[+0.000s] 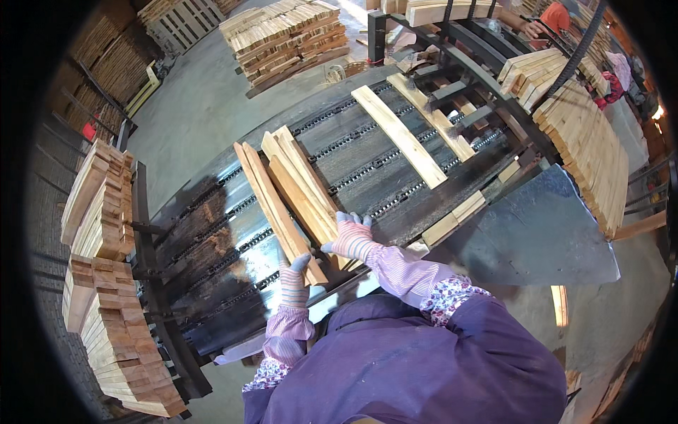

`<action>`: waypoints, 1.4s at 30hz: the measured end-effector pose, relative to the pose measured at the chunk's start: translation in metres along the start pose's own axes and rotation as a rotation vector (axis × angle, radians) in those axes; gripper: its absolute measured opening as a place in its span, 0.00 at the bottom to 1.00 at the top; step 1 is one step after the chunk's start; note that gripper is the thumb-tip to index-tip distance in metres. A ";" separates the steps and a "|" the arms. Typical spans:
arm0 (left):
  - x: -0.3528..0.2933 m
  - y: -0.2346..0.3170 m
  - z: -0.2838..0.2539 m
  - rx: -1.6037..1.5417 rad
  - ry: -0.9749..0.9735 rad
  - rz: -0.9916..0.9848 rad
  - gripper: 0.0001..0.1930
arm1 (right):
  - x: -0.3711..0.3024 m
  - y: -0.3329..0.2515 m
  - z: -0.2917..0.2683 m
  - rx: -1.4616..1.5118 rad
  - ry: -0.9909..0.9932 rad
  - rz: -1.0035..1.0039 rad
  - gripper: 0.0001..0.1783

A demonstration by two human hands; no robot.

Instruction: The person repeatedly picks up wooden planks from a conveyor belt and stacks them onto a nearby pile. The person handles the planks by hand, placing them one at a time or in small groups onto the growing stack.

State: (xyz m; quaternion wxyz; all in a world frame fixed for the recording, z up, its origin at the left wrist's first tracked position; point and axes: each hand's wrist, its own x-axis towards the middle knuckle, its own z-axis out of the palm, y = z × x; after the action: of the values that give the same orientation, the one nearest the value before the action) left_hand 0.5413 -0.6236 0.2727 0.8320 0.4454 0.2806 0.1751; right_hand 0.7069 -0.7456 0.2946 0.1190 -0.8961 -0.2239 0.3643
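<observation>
On the dark chain conveyor in front of me lie two slim wooden strips, side by side. My left hand, in a striped glove, is closed on their near end, its thumb over the top. Just right of them, several more wooden boards lie bunched together and partly overlapping. My right hand, also gloved, rests on the near part of this bunch with fingers spread and thumb apart. The undersides of the boards are hidden.
Farther right, a pale board and another board lie across the chains. Stacked wood stands at the left, more at the right beside a metal sheet. Behind is a timber pile; a co-worker's hand shows top right.
</observation>
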 end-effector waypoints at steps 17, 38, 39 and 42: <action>-0.007 0.034 -0.119 -0.227 0.166 -0.240 0.29 | 0.025 0.051 -0.072 0.385 0.511 -0.293 0.58; 0.000 -0.002 -0.125 1.148 0.365 -0.153 0.50 | 0.010 -0.045 -0.027 -0.265 0.307 0.215 0.71; -0.001 -0.003 -0.128 1.109 0.370 -0.188 0.50 | 0.014 -0.046 -0.021 -0.227 0.326 0.211 0.73; -0.012 0.006 -0.144 0.406 0.279 -0.098 0.38 | 0.033 -0.039 -0.030 -0.097 0.259 0.208 0.79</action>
State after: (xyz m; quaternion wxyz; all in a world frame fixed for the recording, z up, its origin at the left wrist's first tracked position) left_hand 0.4424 -0.5339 0.2175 0.6863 0.5606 0.4434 0.1343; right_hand 0.7372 -0.6968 0.3106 0.0650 -0.9586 -0.1301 0.2449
